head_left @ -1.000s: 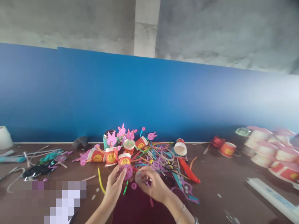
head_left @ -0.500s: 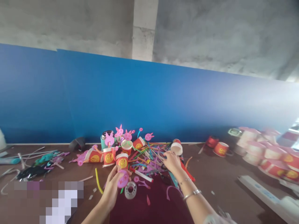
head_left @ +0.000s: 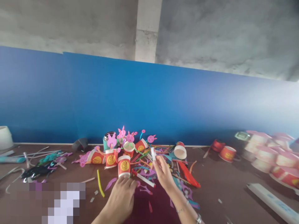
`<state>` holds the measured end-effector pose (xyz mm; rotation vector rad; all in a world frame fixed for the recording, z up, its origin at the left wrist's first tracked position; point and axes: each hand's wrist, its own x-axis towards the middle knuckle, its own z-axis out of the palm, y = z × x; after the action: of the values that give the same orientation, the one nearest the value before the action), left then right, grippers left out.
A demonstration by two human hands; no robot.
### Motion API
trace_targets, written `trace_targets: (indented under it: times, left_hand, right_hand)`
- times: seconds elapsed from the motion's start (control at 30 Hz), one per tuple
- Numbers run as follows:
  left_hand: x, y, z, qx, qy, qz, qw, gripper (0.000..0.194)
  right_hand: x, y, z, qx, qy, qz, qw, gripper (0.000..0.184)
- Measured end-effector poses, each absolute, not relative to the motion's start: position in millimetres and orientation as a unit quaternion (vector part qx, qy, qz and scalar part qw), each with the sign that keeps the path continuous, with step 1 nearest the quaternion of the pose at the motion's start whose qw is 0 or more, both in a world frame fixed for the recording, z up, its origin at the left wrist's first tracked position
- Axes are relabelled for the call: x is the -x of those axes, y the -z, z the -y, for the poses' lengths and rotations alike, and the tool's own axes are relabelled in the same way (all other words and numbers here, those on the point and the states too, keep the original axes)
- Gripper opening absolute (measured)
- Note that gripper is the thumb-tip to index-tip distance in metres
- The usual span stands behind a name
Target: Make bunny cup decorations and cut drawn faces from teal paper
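Observation:
My left hand lies palm down on the dark red mat, fingers stretched flat just in front of a red paper cup. My right hand is raised a little above the table and pinches a small white stick-shaped thing that points upward. A white marker with a red cap lies on the table between the two hands. Pink paper scraps lie around them.
Behind the hands are several red cups, pink bunny cutouts, a heap of coloured straws and a tipped cup. Stacked cups and a long white box are at the right. A blue wall closes the back.
My left hand went from holding up a pink disc to lying flat on the mat. My right hand reached into the straw heap and came back holding the white stick. The tape roll is out of sight.

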<state>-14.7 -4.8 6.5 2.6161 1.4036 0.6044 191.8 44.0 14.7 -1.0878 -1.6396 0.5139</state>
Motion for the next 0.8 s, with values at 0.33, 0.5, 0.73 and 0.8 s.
trace_targets:
  times: [0.33,0.5,0.73,0.8]
  left_hand:
    - [6,0,-4,-0.603,-0.54,-0.423,0.407,0.036]
    - [-10,0,-8,-0.469,-0.56,-0.432,0.529,0.033]
    - [-32,5,-18,-0.54,-0.589,-0.429,0.421,0.027]
    - [-33,7,-19,-0.553,-0.608,-0.417,0.388,0.033]
  right_hand:
    - [-157,-6,-7,0.4,-0.215,0.765,0.456,0.012]
    - [-156,-1,-3,0.359,-0.109,0.845,0.382,0.018]
    - [-164,-4,-9,0.414,-0.067,0.84,0.344,0.029]
    - [-167,-6,-10,0.409,-0.061,0.846,0.336,0.032]
